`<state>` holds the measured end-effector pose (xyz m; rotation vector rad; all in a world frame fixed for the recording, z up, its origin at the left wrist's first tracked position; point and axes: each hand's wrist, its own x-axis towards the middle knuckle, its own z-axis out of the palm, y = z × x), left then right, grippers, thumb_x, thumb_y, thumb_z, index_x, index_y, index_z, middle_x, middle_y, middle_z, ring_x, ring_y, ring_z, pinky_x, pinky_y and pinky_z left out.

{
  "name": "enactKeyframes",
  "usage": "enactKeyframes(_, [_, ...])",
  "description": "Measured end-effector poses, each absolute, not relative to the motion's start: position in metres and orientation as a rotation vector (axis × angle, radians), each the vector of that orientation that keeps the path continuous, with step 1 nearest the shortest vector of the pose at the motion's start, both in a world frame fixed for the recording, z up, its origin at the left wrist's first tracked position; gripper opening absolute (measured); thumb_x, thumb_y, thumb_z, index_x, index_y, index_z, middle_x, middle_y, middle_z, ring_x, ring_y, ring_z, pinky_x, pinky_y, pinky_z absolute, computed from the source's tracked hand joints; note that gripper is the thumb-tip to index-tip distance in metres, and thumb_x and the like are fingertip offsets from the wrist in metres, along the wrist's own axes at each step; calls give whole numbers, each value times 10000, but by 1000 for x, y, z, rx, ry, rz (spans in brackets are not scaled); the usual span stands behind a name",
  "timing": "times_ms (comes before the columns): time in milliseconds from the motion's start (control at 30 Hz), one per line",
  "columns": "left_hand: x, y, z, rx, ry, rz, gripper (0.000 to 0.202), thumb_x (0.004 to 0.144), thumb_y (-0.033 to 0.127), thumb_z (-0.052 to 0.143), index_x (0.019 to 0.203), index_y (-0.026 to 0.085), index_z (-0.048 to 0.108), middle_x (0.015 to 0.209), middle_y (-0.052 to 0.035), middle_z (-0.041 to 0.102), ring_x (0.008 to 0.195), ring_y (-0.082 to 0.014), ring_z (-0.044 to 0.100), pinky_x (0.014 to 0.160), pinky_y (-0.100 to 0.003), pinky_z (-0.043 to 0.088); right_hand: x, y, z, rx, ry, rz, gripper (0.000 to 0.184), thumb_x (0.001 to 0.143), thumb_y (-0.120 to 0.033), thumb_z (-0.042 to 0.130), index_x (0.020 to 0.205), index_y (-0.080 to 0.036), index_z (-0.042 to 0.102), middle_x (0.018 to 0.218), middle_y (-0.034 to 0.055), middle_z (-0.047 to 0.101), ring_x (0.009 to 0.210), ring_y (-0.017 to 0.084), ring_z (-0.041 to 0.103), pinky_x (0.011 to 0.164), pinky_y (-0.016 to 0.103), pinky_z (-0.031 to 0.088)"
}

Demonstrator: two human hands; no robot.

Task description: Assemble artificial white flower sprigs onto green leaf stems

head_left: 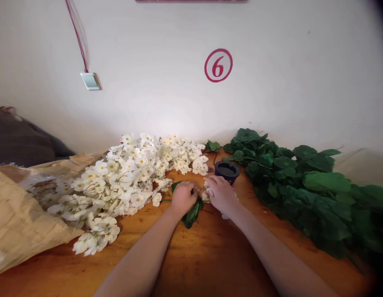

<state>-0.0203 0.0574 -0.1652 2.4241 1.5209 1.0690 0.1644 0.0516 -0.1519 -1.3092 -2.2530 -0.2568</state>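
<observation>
Green leaf sprig (191, 215) gripped by left hand (183, 198), right hand (221, 194) alongside.

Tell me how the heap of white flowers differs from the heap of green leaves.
The white flowers are many small pale blooms; the green leaves are broad, dark and flat. The flowers lie partly on brown paper, nearer the left hand, which grips a leafy sprig; the leaves lie straight on the table, nearer the right hand. Both heaps reach back to the wall on one table.
</observation>
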Motion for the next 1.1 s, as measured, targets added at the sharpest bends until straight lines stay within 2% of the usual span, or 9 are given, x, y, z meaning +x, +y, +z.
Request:
enactKeyframes(133, [-27, 55, -156, 2421, 1659, 1173, 139, 849, 300, 580, 786, 205, 660, 839, -40, 681, 866, -206, 594, 800, -318, 405, 160, 45, -146, -1279, -2109, -301, 505, 837, -239, 587, 1325, -164, 483, 1273, 138, 549, 1162, 309, 461, 970, 441, 375])
enactKeyframes(300, [-47, 53, -136, 2163, 2173, 1327, 331, 915, 400, 435, 856, 185, 680, 890, -89, 688, 898, -240, 607, 822, -343, 418, 161, 43, -139, -1294, -1938, -315, 398, 859, -236, 538, 1253, -180, 532, 1239, 139, 566, 1143, 311, 483, 954, 460, 385])
enactKeyframes(400, [-60, 55, -129, 1983, 2491, 1071, 324, 867, 381, 462, 961, 168, 688, 950, -128, 693, 908, -287, 627, 733, -356, 435, 165, 45, -136, -1315, -1852, -289, 328, 856, -233, 532, 1178, -188, 572, 1197, 130, 586, 1105, 305, 506, 938, 458, 394])
enactKeyframes(533, [-70, 59, -128, 1808, 2584, 648, 337, 817, 370, 482, 885, 139, 718, 876, -167, 703, 831, -319, 656, 647, -356, 440, 169, 47, -135, -1293, -1738, -260, 272, 840, -229, 538, 1104, -189, 592, 1139, 122, 612, 1049, 293, 531, 918, 451, 407])
enactKeyframes(633, [-74, 59, -130, 1875, 2623, 614, 344, 815, 360, 482, 856, 128, 732, 892, -185, 703, 910, -351, 641, 673, -376, 448, 171, 49, -134, -1257, -1669, -242, 227, 841, -224, 528, 1055, -188, 597, 1093, 114, 634, 1018, 281, 544, 921, 451, 407])
enactKeyframes(733, [-76, 58, -130, 1895, 2626, 619, 320, 818, 337, 487, 823, 130, 732, 862, -181, 700, 901, -355, 634, 676, -385, 447, 174, 50, -133, -1222, -1614, -193, 179, 845, -230, 527, 1004, -196, 603, 1039, 101, 650, 981, 270, 557, 908, 446, 419])
enactKeyframes(833, [-77, 57, -128, 1981, 2620, 799, 295, 851, 277, 455, 834, 136, 713, 864, -163, 689, 847, -328, 632, 682, -393, 442, 177, 50, -132, -1186, -1533, -113, 137, 855, -236, 524, 964, -203, 600, 981, 88, 645, 934, 253, 566, 868, 424, 448])
enactKeyframes(933, [-72, 54, -124, 2207, 2462, 1251, 284, 901, 238, 420, 956, 150, 684, 915, -141, 674, 891, -301, 612, 766, -408, 438, 179, 48, -128, -1149, -1445, -46, 124, 879, -251, 502, 957, -206, 588, 952, 80, 633, 894, 237, 570, 831, 409, 469])
enactKeyframes(1100, [-47, 37, -115, 2547, 1456, 1754, 200, 879, 155, 494, 1021, 172, 634, 998, -117, 636, 956, -227, 586, 843, -354, 452, 176, 39, -119, -982, -1551, 7, 135, 899, -276, 500, 988, -222, 586, 998, 83, 619, 927, 225, 581, 855, 389, 475])
